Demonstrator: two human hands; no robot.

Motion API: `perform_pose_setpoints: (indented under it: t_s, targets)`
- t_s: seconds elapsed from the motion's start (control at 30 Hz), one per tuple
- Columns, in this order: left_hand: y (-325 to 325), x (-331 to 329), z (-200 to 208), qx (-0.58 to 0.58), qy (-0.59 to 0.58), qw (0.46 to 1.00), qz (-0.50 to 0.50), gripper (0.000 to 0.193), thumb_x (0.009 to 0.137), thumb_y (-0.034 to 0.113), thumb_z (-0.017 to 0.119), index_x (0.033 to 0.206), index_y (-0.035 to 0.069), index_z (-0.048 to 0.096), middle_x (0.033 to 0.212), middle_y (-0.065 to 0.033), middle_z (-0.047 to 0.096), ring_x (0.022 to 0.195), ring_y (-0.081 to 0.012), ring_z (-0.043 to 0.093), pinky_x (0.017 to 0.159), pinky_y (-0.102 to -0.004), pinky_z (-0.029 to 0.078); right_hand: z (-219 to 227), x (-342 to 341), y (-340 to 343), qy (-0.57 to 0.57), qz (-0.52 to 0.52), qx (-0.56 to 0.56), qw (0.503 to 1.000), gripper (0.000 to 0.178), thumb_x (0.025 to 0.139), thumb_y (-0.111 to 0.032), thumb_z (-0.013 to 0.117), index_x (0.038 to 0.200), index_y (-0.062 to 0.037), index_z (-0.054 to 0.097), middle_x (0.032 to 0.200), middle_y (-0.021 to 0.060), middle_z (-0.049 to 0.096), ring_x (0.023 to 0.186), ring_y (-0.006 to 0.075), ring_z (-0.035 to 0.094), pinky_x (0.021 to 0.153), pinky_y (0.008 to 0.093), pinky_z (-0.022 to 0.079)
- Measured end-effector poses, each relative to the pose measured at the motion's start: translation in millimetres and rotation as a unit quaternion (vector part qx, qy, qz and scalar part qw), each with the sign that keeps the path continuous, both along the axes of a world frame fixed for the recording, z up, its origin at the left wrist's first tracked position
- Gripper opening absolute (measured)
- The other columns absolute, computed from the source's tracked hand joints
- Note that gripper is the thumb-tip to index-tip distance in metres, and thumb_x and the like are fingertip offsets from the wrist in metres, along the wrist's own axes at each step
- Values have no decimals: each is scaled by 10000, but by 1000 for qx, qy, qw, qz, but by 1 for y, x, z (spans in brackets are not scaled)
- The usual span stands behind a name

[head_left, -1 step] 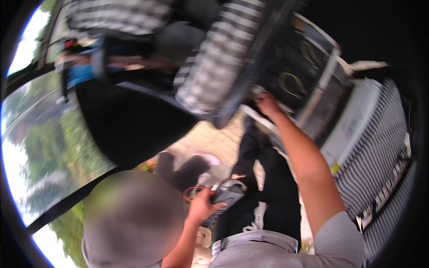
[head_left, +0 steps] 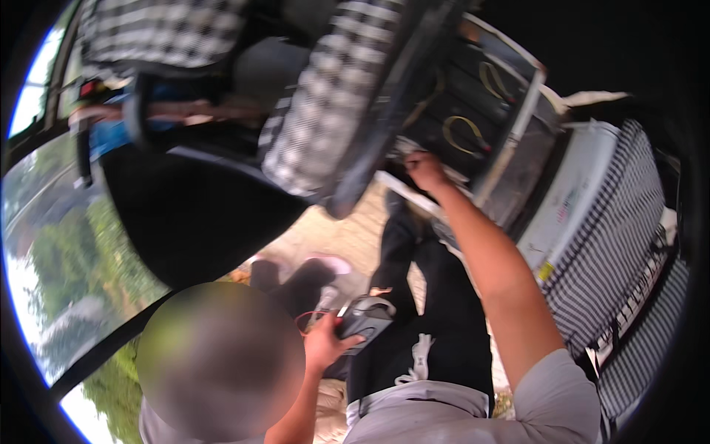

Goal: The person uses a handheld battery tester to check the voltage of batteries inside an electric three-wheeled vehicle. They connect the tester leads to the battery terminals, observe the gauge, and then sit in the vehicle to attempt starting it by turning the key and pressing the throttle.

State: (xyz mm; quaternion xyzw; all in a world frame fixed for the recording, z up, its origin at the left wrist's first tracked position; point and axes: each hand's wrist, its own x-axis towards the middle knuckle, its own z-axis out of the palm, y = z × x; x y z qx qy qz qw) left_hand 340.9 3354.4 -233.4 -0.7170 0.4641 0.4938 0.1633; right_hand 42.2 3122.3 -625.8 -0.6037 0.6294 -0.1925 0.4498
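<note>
My left hand [head_left: 325, 345] is wrapped round a grey boxy device [head_left: 367, 317] with a curved top, held in front of my dark trousers. A thin red loop [head_left: 305, 323] shows beside that hand. My right arm stretches forward to an open compartment with a pale metal rim [head_left: 518, 103]. At its near left corner, my right hand [head_left: 427, 172] has its fingers curled in, next to a small pale piece [head_left: 404, 146]; what they hold cannot be made out. Inside lie black blocks [head_left: 473, 96] and a looped yellow cable [head_left: 461, 136].
A black-and-white checked seat cushion [head_left: 329, 96] leans up left of the compartment. To its right lies a grey panel [head_left: 573, 196] with striped padding [head_left: 617, 237]. A black curved panel [head_left: 200, 211] stands on the left. A person with a blurred head [head_left: 222, 362] is close at lower left.
The view has shifted, so the surroundings sit further left and look sharper. My right hand stays at the compartment's corner; my left hand still holds the grey device.
</note>
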Motion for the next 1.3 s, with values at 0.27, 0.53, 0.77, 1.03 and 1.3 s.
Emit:
perform_pose_setpoints:
  t_s: [0.27, 0.53, 0.77, 1.03, 1.3]
  targets:
    - [-41, -22, -28, -59, 19, 998, -20, 765, 651, 400, 915, 1245, 52, 582, 1059, -159, 665, 999, -348, 649, 863, -423, 524, 130, -25, 8, -264, -154, 215, 928, 327, 929, -94, 671, 1235, 17, 657, 993, 81, 715, 870, 131, 641, 770, 297, 520]
    - [-62, -29, -43, -32, 37, 998, -33, 707, 649, 400, 919, 1178, 61, 594, 998, -134, 664, 929, -332, 654, 810, -420, 531, 134, -24, -8, -214, -156, 270, 926, 317, 954, -80, 598, 1246, 33, 644, 1106, 92, 696, 950, 156, 626, 855, 276, 502]
    - [-65, -22, -49, -13, 33, 999, -13, 804, 636, 374, 933, 1269, 43, 564, 1023, -139, 680, 921, -312, 679, 807, -413, 539, 134, -20, -12, -204, -180, 270, 924, 302, 974, -116, 566, 1234, 18, 640, 1048, 130, 688, 813, 206, 643, 744, 333, 536]
    - [-74, -20, -49, 5, 30, 1000, -5, 776, 636, 354, 941, 1241, 37, 574, 1016, -137, 701, 926, -286, 686, 814, -390, 540, 135, -22, -1, -193, -161, 205, 946, 269, 981, -160, 587, 1176, 13, 656, 919, 107, 692, 811, 198, 645, 732, 342, 532]
    - [-79, -17, -51, 10, 36, 999, -29, 750, 643, 354, 937, 1232, 56, 583, 1033, -128, 697, 936, -274, 686, 812, -385, 537, 128, -10, -6, -33, -130, 196, 971, 289, 994, -241, 528, 1042, -2, 682, 997, 214, 704, 954, 394, 659, 829, 403, 505]
